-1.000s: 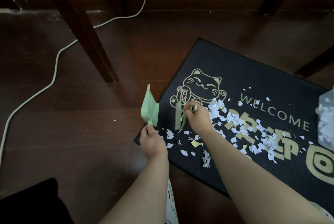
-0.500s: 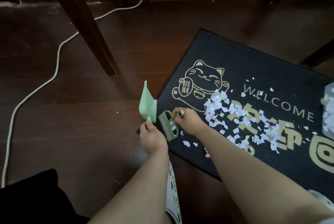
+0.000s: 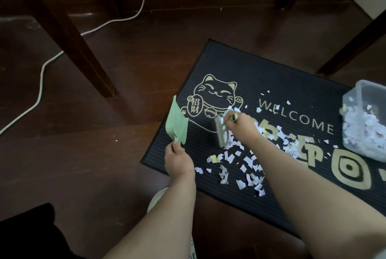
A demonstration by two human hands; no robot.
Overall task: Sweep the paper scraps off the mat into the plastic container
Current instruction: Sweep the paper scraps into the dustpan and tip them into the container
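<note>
A black welcome mat (image 3: 246, 70) with a gold cat lies on the dark wood floor. White paper scraps (image 3: 242, 167) are scattered over its middle and near edge. My left hand (image 3: 178, 159) grips the handle of a light green dustpan (image 3: 176, 122), tilted up at the mat's left edge. My right hand (image 3: 240, 126) holds a small green brush (image 3: 221, 134) with its bristles down among the scraps. A clear plastic container (image 3: 365, 121) holding several scraps sits on the mat's right end.
Dark wooden furniture legs (image 3: 62, 35) stand left of the mat, and others (image 3: 353, 45) at the back right. A white cable (image 3: 41, 75) snakes across the floor on the left. A dark cloth (image 3: 27, 235) lies at the lower left.
My right hand moved the brush from beside the dustpan back to the right into the scrap pile. The dustpan stays tilted at the mat's left edge. The view shifted, showing more of the container.
</note>
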